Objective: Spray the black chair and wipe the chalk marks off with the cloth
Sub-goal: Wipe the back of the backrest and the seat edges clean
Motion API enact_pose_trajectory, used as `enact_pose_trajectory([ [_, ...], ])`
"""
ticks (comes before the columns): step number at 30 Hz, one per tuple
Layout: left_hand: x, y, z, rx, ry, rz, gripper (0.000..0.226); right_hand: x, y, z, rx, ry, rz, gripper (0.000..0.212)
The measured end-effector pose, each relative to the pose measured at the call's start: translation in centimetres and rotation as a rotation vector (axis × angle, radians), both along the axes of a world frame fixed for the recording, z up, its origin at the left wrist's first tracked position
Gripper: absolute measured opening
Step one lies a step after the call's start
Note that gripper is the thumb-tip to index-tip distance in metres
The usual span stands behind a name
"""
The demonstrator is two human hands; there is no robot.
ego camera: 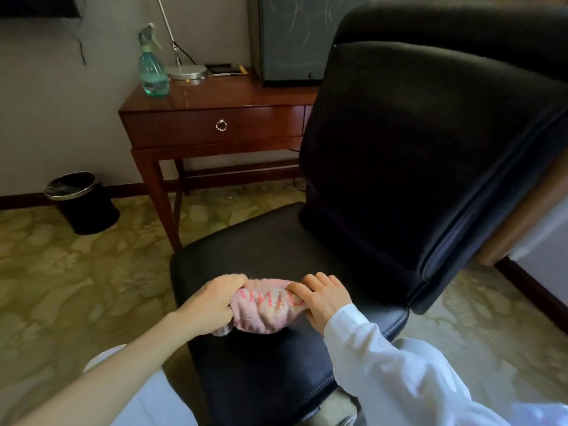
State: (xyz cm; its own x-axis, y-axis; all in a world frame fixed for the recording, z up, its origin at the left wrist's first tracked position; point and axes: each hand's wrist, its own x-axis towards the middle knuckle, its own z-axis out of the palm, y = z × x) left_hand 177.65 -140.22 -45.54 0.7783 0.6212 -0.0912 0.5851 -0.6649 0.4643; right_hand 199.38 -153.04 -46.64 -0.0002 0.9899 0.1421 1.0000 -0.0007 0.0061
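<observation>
The black leather chair (399,155) fills the right and centre, its seat (270,253) facing me. A pink cloth (264,305), bunched into a roll, lies on the front of the seat. My left hand (212,302) grips its left end with curled fingers. My right hand (322,298) holds its right end, thumb over the top. No chalk marks show on the seat or backrest. A green spray bottle (152,69) stands on the left corner of the wooden desk, out of reach of both hands.
The wooden desk (215,118) with one drawer stands behind the chair, carrying a lamp base (186,72) and a dark mini fridge (292,38). A black waste bin (81,201) sits on the patterned carpet at the left wall.
</observation>
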Motion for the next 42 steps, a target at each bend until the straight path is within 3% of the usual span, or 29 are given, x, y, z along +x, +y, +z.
enact_pose_trajectory([
  [4,1.3,0.0,-5.1,-0.022,0.099,0.024,0.06,0.7,0.8,-4.1,-0.175,0.038,-0.046,0.072],
  [11,1.8,0.7,-9.4,-0.06,0.1,0.01,0.055,0.6,1.6,-8.8,-0.276,0.248,-0.106,0.07],
  [15,1.9,2.4,-8.6,-0.203,0.123,-0.037,0.057,1.4,2.7,-7.7,-0.393,0.272,-0.131,0.071],
  [20,1.6,3.7,-4.5,-0.386,0.17,-0.078,0.064,1.5,4.8,-2.3,-0.559,0.277,-0.153,0.078],
  [28,0.3,7.6,8.0,-0.354,0.15,-0.061,0.059,0.2,8.5,11.4,-0.617,0.205,-0.106,0.08],
  [30,-0.2,9.0,11.7,-0.335,0.135,-0.066,0.058,-0.3,9.9,15.6,-0.623,0.227,-0.065,0.071],
  [36,-2.1,13.5,20.5,-0.255,0.066,-0.093,0.057,-1.8,13.8,23.9,-0.508,0.165,-0.059,0.06],
  [42,-4.3,17.2,25.7,-0.166,0.029,-0.115,0.054,-4.2,16.8,28.6,-0.372,0.096,-0.094,0.071],
])
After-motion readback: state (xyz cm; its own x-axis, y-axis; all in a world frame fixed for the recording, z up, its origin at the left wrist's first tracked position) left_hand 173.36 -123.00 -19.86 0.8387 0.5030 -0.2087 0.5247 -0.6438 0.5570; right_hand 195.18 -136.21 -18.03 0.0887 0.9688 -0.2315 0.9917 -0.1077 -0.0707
